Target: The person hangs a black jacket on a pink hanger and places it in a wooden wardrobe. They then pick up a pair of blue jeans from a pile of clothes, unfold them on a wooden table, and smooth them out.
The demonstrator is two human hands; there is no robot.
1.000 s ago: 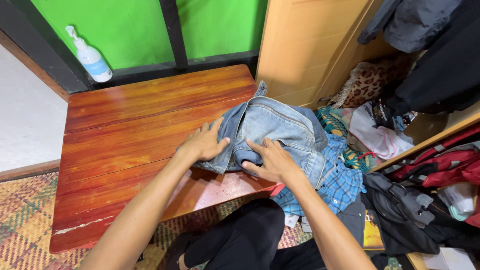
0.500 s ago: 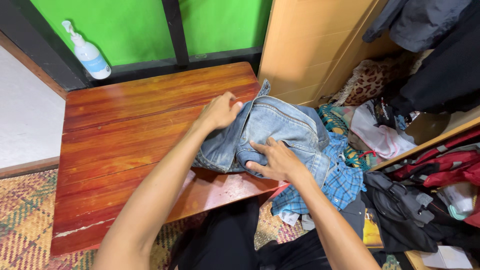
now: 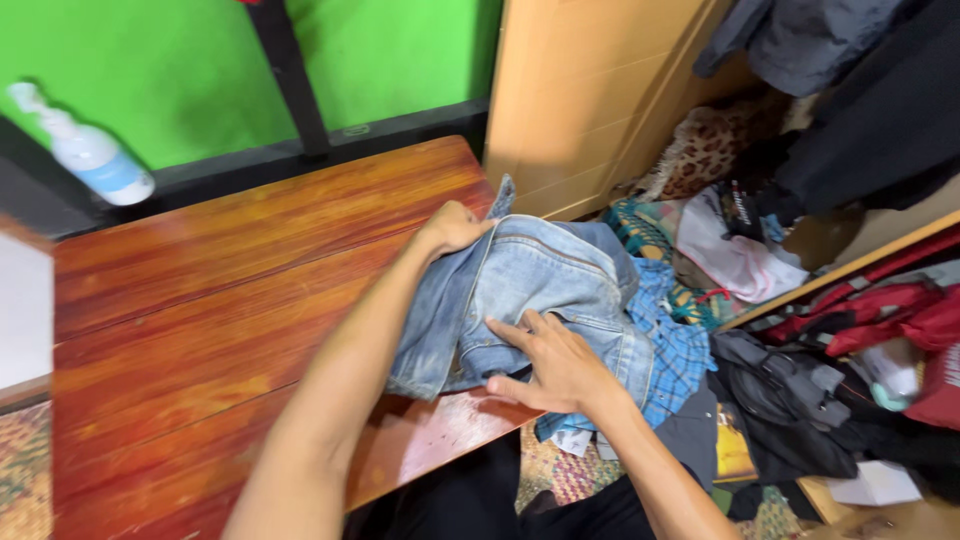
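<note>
The view has swung left and closer since a half second ago, and the left hand (image 3: 452, 228), already up at the far edge of the faded light-blue denim jacket (image 3: 530, 290), keeps its grip there while the right hand (image 3: 555, 362) has slid a touch nearer along the cloth. The left fingers are curled shut, pinching the denim's far corner, seemingly to keep that edge taut. The right fingers (image 3: 520, 332) lie spread and flat on the near fold, pressing it down so the bundle does not slip off. The jacket sits on the right end of the glossy reddish-brown wooden tabletop (image 3: 220, 300), with its right side spilling over the edge onto a blue checked shirt (image 3: 672, 352). Bunched as it is, its long axis looks to run from the near left to the far right, and a pointed flap sticks up toward the far wall. Off at the far left a clear plastic pump bottle with a blue label (image 3: 95, 160) leans against the green wall, and a heap of dark bags and clothes (image 3: 800, 390) crowds the floor to the right.
</note>
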